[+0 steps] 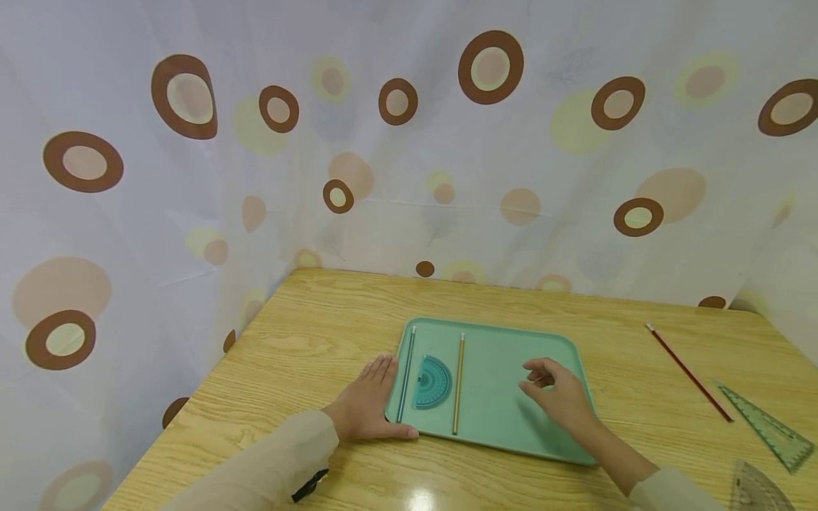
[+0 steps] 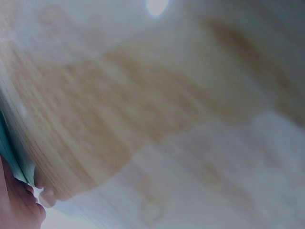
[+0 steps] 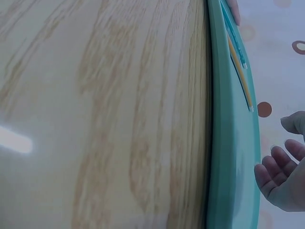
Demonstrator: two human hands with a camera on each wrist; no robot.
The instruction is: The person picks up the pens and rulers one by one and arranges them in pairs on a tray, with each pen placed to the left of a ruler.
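Note:
My left hand point(image 1: 367, 404) rests against the left edge of the green tray point(image 1: 498, 344), its fingers straight along the side and the thumb at the front left corner. Inside the tray, nearest that hand, lies a dark teal pencil point(image 1: 406, 372). Beside it sits a blue half-round protractor point(image 1: 434, 383), with a yellow pencil point(image 1: 459, 383) to its right. Above the tray's right half hovers my right hand point(image 1: 562, 399), fingers loosely bent and thumb apart from them. In the right wrist view nothing shows between those fingers point(image 3: 279, 167).
On the wooden table point(image 1: 319, 319), right of the tray, lie a red pencil point(image 1: 690, 372), a clear green-tinted set square point(image 1: 767, 426) and a clear protractor point(image 1: 757, 490) cut by the frame's bottom edge. A patterned curtain point(image 1: 383, 156) hangs behind and at the sides.

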